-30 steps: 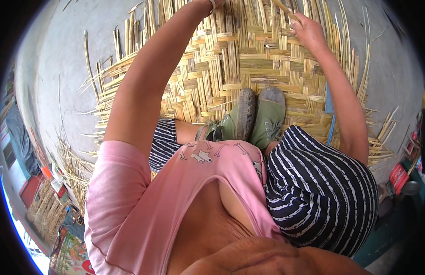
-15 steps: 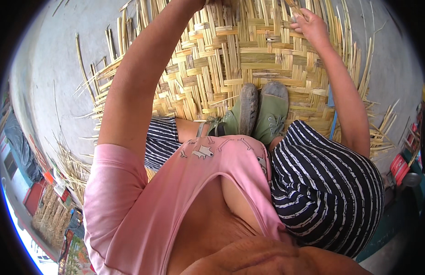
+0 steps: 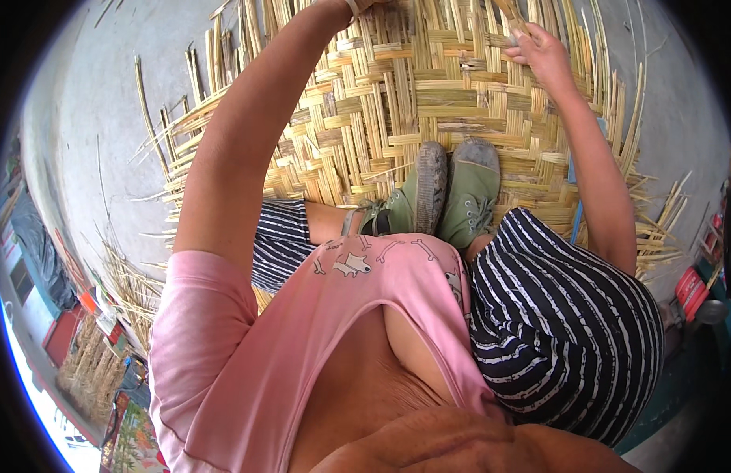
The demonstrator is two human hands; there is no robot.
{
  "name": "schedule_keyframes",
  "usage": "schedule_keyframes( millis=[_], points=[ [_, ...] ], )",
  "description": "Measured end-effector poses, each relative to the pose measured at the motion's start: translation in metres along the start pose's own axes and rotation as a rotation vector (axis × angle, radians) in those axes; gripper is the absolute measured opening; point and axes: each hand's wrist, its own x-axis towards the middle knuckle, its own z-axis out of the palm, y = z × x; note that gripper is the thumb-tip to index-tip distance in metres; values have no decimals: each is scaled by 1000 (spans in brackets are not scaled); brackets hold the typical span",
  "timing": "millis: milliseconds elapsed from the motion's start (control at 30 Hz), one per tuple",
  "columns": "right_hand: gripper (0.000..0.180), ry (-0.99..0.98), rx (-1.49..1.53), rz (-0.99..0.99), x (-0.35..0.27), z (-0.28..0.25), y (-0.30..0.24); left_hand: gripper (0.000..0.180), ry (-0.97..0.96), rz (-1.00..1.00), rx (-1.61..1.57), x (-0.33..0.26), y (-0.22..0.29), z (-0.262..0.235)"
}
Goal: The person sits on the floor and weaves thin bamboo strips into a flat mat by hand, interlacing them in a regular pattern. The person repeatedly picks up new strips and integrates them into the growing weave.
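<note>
A woven mat of split yellow strips spreads in front of me, with long loose ends along its far and side edges. At the top edge of the view, my left hand reaches onto the mat's far part; its fingers are cut off, so what it grips is hidden. Farther right, my right hand is closed around the lower end of a thin brownish stick-like piece, just above the weave. The far end of that piece runs out of view.
My green shoes rest on the near part of the mat. Loose strips stick out at right. Grey floor lies on both sides. A red item stands at far right; a straw bundle is at lower left.
My right hand has shifted slightly right and down with the brownish piece still in it. A little more of my left wrist shows at the top edge.
</note>
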Motion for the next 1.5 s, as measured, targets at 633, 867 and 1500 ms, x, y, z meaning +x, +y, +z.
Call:
schedule_keyframes(
  millis=[633, 867, 1500],
  points=[
    [61, 161, 286, 75, -20, -3, -32, 22, -61, -34, -294, -27, 11, 20],
    [63, 137, 372, 85, -30, -11, -38, 42, -351, 85, -958, -38, 43, 7],
    [34, 77, 424, 130, -21, -17, -35, 45, -486, -128, -703, 30, 71, 0]
  ],
)
